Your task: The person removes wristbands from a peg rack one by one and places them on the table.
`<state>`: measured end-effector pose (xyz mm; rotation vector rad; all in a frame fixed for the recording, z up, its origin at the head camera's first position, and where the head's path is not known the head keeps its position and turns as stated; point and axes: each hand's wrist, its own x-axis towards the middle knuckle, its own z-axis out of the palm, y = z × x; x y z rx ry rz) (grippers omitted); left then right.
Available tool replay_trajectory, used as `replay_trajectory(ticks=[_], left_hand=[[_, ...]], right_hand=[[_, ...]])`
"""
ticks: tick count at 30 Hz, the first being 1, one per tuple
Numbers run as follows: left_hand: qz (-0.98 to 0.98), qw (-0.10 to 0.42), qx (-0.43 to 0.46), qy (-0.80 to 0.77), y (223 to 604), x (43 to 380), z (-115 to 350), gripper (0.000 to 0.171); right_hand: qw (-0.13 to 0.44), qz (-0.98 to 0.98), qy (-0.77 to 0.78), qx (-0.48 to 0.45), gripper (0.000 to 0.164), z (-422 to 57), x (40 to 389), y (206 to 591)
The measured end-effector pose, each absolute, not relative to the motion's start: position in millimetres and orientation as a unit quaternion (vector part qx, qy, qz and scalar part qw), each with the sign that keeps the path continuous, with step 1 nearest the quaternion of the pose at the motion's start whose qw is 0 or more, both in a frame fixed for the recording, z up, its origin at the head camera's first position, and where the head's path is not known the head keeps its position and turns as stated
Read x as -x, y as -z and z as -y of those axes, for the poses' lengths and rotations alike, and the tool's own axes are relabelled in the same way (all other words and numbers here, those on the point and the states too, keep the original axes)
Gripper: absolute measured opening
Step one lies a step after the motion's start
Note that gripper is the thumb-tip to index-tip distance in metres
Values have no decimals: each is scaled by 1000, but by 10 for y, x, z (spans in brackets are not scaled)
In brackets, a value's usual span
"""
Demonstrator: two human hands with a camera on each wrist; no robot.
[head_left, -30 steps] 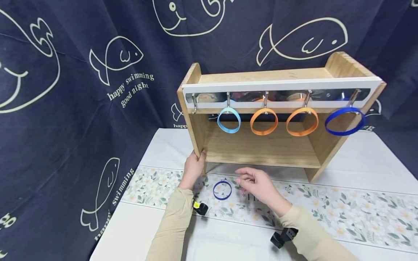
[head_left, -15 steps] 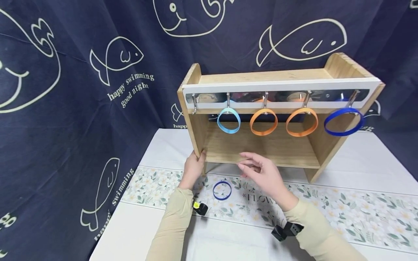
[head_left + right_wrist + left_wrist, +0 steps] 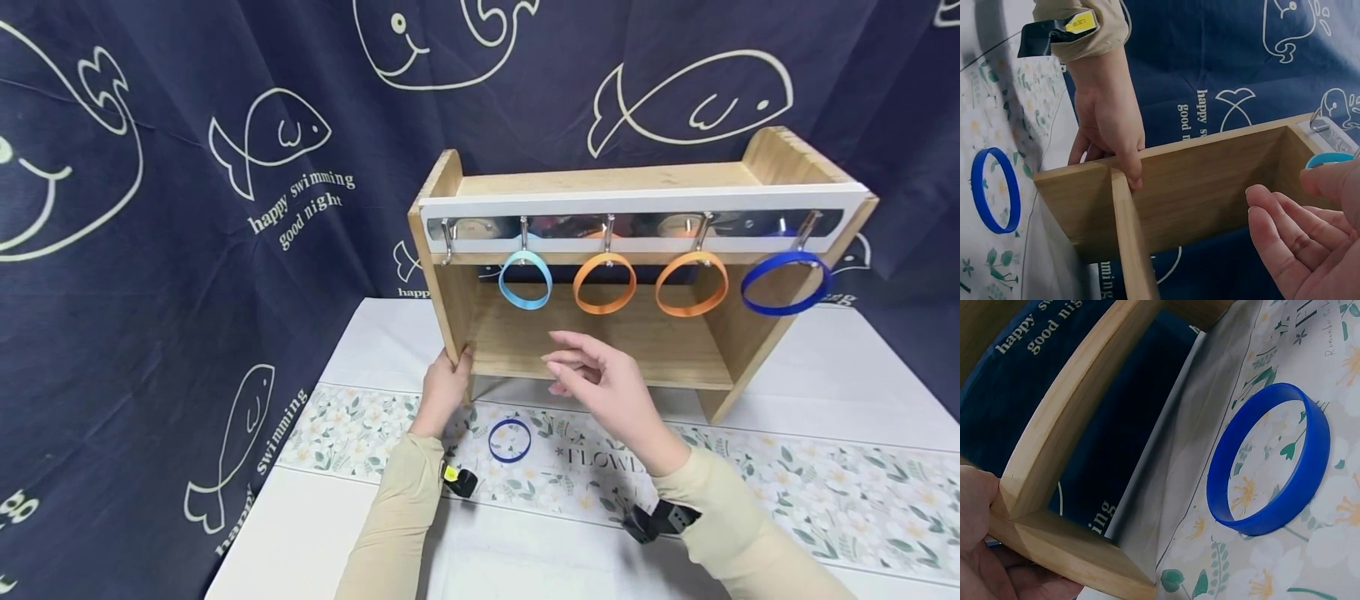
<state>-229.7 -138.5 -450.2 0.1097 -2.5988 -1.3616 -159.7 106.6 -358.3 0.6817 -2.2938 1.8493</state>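
My left hand [image 3: 444, 383] grips the lower left side panel of a small wooden shelf [image 3: 495, 342], its thumb on the inner face in the right wrist view. In front of the shelf opening, my right hand [image 3: 611, 392] hovers with loosely bent fingers and nothing between them. A dark blue wristband [image 3: 1317, 456] lies on the flowered cloth near the left forearm. From hooks along the shelf's front hang a light blue wristband [image 3: 526, 304], an orange wristband [image 3: 604, 309], a second orange wristband [image 3: 692, 312] and another dark blue wristband [image 3: 783, 309]. The leftmost hook [image 3: 447, 243] is bare.
A white table cloth [image 3: 315, 533] with a floral strip covers the table under the shelf. Behind and at left hangs a navy curtain [image 3: 172, 333] with fish drawings. Black wrist cameras sit on both sleeves.
My right hand has risen from near the cloth to in front of the shelf opening. The left hand keeps its grip, and the wristband on the cloth stays put.
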Motion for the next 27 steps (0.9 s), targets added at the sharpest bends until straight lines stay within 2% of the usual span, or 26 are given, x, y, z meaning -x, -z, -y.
replay_trajectory(ticks=[10, 20, 27], left_hand=[[878, 103, -41, 465, 4500, 2294, 1391, 50], [879, 104, -38, 464, 4515, 2293, 1394, 50], [882, 105, -38, 459, 4492, 2284, 1387, 49]], right_hand=[[80, 752, -615, -224, 46, -974, 1626, 3445], [65, 722, -655, -211, 61, -896, 1690, 3346], [58, 694, -681, -225, 57, -845, 1723, 3311]])
